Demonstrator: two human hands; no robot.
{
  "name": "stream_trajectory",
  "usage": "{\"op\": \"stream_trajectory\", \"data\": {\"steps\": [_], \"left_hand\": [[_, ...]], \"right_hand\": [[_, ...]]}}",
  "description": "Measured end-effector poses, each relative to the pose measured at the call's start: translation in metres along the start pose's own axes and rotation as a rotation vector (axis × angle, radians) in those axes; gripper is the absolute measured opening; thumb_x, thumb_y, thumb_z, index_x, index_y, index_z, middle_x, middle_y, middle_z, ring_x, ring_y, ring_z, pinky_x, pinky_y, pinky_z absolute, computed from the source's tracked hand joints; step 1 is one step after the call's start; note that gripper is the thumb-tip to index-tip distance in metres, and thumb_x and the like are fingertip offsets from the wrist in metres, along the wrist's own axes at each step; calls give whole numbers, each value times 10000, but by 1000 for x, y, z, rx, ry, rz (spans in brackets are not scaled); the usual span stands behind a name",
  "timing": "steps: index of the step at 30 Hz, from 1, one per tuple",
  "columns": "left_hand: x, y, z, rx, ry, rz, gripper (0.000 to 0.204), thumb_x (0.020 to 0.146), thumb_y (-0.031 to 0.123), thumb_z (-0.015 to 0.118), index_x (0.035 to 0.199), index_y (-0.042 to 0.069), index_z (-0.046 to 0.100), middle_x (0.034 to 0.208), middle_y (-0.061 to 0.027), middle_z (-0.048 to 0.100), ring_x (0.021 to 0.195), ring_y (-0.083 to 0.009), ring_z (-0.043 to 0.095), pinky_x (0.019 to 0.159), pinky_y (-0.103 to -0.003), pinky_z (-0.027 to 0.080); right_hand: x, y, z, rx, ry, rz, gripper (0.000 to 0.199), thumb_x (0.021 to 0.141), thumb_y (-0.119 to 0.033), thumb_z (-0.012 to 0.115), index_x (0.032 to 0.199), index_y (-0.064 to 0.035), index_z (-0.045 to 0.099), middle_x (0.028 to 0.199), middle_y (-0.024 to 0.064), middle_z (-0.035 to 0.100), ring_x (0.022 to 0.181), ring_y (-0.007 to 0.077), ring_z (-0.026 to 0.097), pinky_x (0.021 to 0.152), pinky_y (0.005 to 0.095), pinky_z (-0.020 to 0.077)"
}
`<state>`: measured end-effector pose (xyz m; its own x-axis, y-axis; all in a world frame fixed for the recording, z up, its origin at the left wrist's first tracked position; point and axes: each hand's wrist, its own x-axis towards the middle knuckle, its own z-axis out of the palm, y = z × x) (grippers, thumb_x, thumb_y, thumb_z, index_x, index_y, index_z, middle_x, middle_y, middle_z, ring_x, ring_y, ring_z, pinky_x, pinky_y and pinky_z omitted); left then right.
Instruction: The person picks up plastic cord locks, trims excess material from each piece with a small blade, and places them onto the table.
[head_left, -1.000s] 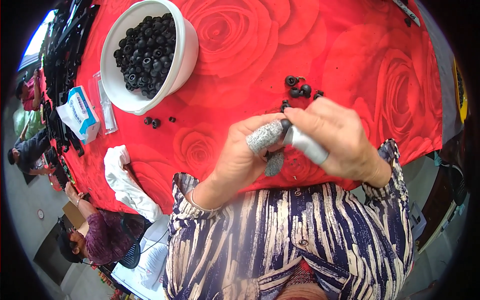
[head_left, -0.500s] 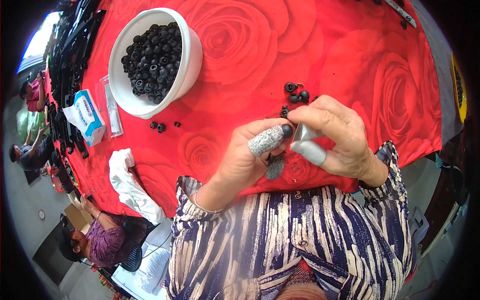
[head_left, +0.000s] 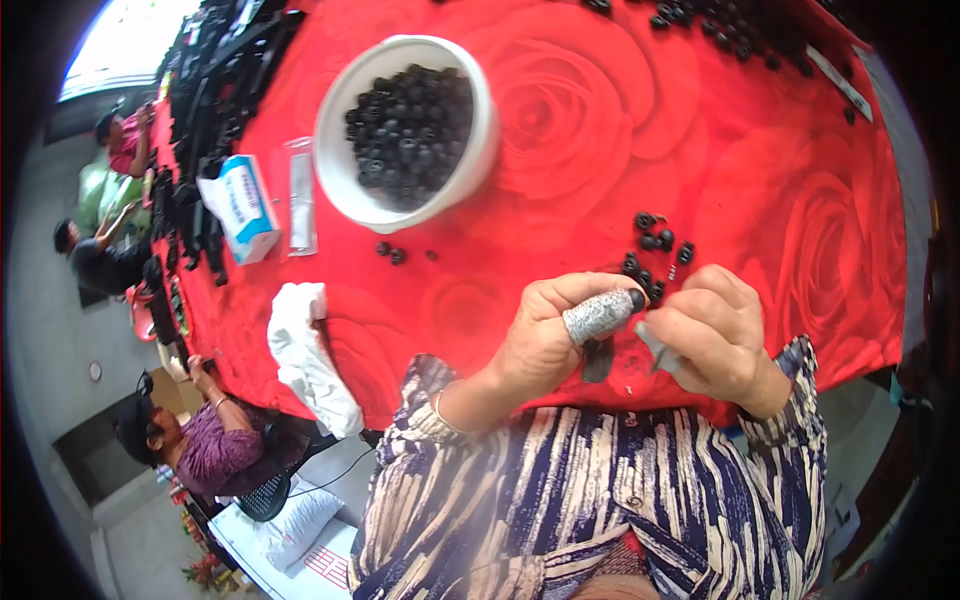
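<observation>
My left hand [head_left: 558, 330] is curled, its thumb in a grey speckled finger cot, pinching a small black ring part [head_left: 637, 298] at the thumb tip. My right hand [head_left: 712, 335] is closed beside it, fingertips almost touching the left thumb, gripping a thin grey tool [head_left: 655, 350]. Just beyond both hands lies a loose cluster of small black ring parts [head_left: 655, 243] on the red rose-patterned tablecloth [head_left: 570, 150]. A white bowl [head_left: 350, 190] filled with the same black parts stands further off to the left.
Three stray black parts [head_left: 392, 252] lie below the bowl. A crumpled white cloth [head_left: 300, 345] hangs at the table's near edge. A blue-and-white box [head_left: 240, 205] and a clear packet [head_left: 300, 205] sit left of the bowl. Other people [head_left: 200, 445] sit at the far left.
My hands have drawn slightly apart and shifted a little; the left thumb now shows a black part at its tip. The bowl appears further right as my head moved.
</observation>
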<state>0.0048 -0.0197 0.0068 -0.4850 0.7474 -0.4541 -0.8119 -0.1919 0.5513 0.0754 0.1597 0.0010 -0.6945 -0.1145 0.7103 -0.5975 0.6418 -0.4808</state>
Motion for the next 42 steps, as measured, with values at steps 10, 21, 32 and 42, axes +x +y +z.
{"op": "stream_trajectory", "data": {"steps": [10, 21, 32, 42], "left_hand": [[4, 133, -18, 1244, 667, 1042, 341, 791, 32, 715, 1113, -12, 612, 802, -1, 629, 599, -38, 482, 529, -198, 395], [16, 21, -7, 1698, 126, 642, 173, 714, 83, 728, 862, 37, 653, 783, -109, 613, 714, -273, 624, 610, -361, 496], [32, 7, -5, 1646, -9, 626, 199, 710, 71, 724, 884, 32, 635, 811, -87, 602, 634, -205, 602, 565, -321, 475], [11, 13, 3, 1021, -21, 390, 257, 759, 18, 722, 983, 10, 596, 785, -6, 595, 573, -5, 482, 473, -183, 367]], "right_hand": [[8, 0, -20, 34, 107, 222, 392, 669, 6, 712, 1033, 78, 585, 767, 106, 558, 556, 147, 521, 456, 262, 411], [7, 3, -26, 29, 147, 247, 308, 738, 51, 658, 1035, 69, 576, 820, 126, 579, 602, 155, 487, 486, 255, 368], [5, 4, -23, -3, 127, 213, 372, 645, -17, 687, 999, 43, 590, 777, 106, 568, 613, 210, 564, 508, 305, 462], [0, 1, -10, 323, -50, 442, 306, 711, 44, 672, 1008, 13, 600, 792, 95, 548, 616, 157, 547, 527, 271, 424]]}}
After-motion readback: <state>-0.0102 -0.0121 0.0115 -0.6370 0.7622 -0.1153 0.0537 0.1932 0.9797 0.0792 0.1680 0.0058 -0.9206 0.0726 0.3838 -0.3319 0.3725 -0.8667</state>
